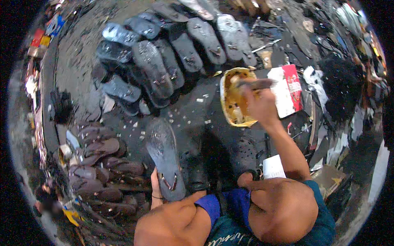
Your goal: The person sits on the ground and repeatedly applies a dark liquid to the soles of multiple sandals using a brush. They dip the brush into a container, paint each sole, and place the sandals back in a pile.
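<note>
A grey sandal sole [162, 143] with a thin dark strap near its lower end leans upright beside my left knee. My left hand [156, 186] is closed around its near end, with most of the fingers hidden behind it. My right hand [261, 104] is over a yellow cut-open plastic container [223, 98] and closed on a brown flat tool [262, 84]. Motion blurs that tool, and its exact kind cannot be made out. Yellowish-brown, dark-speckled stuff coats the inside of the container.
Several grey sandal soles [152, 65] lie in rows at the far side. Brown sandals [102, 151] are piled on the left. A red and white box [287, 90] lies right of the container. Scraps [316, 82] litter the right side, and a white paper [273, 167] lies near my right knee.
</note>
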Motion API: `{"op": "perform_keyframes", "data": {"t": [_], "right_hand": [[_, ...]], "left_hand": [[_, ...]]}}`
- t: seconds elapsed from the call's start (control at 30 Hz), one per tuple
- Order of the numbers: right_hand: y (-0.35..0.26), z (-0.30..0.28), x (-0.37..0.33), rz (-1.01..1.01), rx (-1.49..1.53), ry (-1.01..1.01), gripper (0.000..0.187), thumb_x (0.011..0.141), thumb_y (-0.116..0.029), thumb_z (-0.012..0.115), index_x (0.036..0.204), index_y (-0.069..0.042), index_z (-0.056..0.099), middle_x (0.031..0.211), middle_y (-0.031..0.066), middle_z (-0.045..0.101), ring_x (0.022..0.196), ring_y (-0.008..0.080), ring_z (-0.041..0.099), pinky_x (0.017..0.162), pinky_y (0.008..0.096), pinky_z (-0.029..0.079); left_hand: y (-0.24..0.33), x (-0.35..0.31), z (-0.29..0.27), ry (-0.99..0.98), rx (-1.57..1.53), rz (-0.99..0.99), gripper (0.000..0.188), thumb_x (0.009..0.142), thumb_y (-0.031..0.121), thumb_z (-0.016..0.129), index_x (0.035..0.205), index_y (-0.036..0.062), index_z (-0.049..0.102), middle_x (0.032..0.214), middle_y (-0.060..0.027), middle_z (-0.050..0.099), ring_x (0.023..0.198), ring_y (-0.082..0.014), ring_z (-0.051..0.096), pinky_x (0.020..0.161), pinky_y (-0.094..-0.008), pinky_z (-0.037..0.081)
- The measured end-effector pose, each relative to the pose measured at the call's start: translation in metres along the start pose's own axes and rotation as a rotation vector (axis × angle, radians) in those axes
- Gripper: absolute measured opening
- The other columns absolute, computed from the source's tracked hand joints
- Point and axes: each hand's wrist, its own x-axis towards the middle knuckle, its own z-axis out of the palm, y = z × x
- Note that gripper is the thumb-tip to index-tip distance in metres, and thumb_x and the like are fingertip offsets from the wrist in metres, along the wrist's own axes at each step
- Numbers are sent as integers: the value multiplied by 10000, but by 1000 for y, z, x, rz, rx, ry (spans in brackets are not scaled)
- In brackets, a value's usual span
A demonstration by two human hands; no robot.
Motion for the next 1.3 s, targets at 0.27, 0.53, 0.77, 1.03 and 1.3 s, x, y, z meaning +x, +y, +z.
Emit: {"op": "perform_keyframes", "data": {"t": [0.27,0.53,0.77,1.03,1.3], "right_hand": [[-49,-115,-39,190,-420,-1033,327,918,-192,679,1193,-18,650,990,180,719,902,277,701,813,352,548],[-148,-33,-13,-82,764,-563,265,883,-67,763,1125,-24,665,1060,68,708,985,147,666,878,316,527],[-136,12,-12,-616,545,-363,322,818,-123,698,1140,-117,716,1040,95,715,978,301,668,862,422,500],[-135,8,-24,-451,661,-187,349,787,-142,717,1136,-143,717,920,77,702,878,299,653,792,416,491],[-155,-5,16,-850,431,-253,358,760,-178,660,1115,-133,663,903,60,623,853,295,598,724,450,438]], "left_hand": [[2,-1,5,-28,42,-39,532,1034,412,315,1298,29,573,1183,-151,660,1045,-289,663,884,-426,560],[13,65,105,-518,-190,-142,517,1037,400,310,1251,35,606,1117,-130,691,991,-266,681,836,-408,580],[19,32,140,-581,-390,-271,545,987,451,388,1235,16,603,1142,-148,672,1036,-286,650,904,-429,551],[36,45,152,-702,-209,-71,578,972,438,465,1312,-26,518,1269,-194,573,1144,-300,584,977,-405,524],[4,51,138,-375,10,-279,657,1003,592,351,1333,66,568,1240,-158,647,1142,-315,632,1014,-454,501]]}}
